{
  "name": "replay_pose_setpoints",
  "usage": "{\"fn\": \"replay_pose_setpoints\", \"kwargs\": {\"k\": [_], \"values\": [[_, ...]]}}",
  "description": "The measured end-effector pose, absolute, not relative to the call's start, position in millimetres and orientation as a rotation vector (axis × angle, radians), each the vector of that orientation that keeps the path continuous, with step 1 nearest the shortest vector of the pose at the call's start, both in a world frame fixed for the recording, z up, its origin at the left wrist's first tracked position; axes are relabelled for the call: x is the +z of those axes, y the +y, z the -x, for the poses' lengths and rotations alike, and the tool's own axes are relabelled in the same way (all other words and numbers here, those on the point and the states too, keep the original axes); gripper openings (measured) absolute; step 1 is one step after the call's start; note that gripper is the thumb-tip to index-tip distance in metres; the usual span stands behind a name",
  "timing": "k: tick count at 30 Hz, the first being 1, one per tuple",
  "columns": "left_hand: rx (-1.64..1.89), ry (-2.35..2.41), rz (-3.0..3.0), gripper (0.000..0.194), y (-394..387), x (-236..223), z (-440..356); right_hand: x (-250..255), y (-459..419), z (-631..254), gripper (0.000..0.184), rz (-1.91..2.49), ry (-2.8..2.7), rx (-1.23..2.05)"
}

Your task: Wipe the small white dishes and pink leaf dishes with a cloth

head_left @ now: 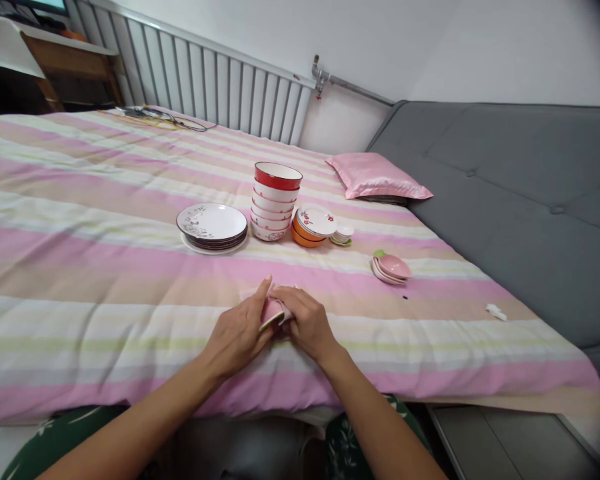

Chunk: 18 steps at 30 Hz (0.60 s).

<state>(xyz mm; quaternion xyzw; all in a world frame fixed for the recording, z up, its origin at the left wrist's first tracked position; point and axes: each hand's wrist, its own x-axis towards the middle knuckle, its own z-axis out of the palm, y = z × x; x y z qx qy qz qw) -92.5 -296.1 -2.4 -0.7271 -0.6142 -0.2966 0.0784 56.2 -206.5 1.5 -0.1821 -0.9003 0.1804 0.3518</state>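
Note:
Close to the bed's front edge, my left hand (237,335) grips a small pink dish (271,309) with its thumb up along one side. The dish is tilted and a dark rim shows on its near side. My right hand (307,321) is closed around a pale, thin cloth or tissue (286,313) pressed against the dish. Fingers hide much of both. Farther right sits a small pile of pink dishes (394,266), with a bit of green at its back.
Beyond my hands stand a stack of plates (213,221), a tall stack of bowls (275,203), orange bowls topped by flowered dishes (314,223) and small white dishes (343,232). A pink pillow (377,176), cables (163,119) and a crumpled white scrap (496,312) lie on the striped bedspread (105,267).

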Motion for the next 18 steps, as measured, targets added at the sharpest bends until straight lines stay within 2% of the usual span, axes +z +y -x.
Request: {"fn": "replay_pose_setpoints", "kwargs": {"k": [10,18], "values": [[-0.894,-1.931,2.186,0.067,-296.1,-0.4,92.9,4.1,-200.4,-60.7,0.062,0.679,-2.274,0.794],[-0.9,-1.921,2.18,0.064,-296.6,0.5,92.7,4.0,-196.9,-63.1,0.05,0.833,-2.33,0.848]]}}
